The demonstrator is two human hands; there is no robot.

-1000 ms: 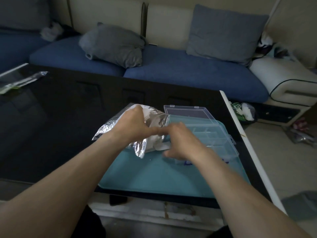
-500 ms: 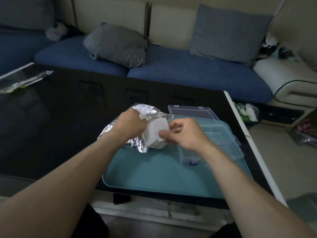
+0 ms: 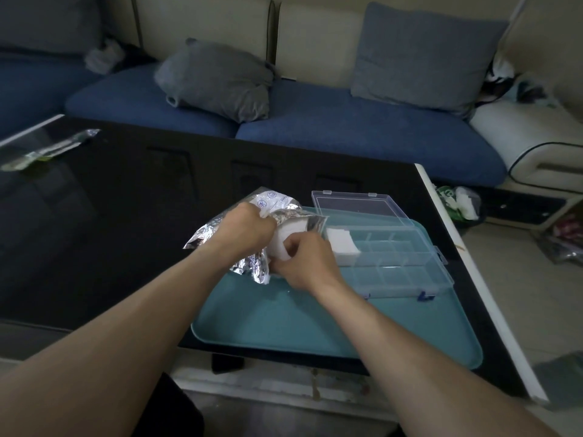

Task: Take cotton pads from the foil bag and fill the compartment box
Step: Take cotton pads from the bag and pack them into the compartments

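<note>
Your left hand (image 3: 249,227) grips the foil bag (image 3: 252,263) at its mouth; your right hand (image 3: 307,261), back from the compartment box (image 3: 400,263), pinches another cotton pad (image 3: 280,244). One stack (image 3: 342,246) now fills a compartment.

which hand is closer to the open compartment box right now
The right hand. It pinches cotton pads at the foil bag mouth, right beside the compartment box. The left hand grips the bag farther left, away from the box.
</note>
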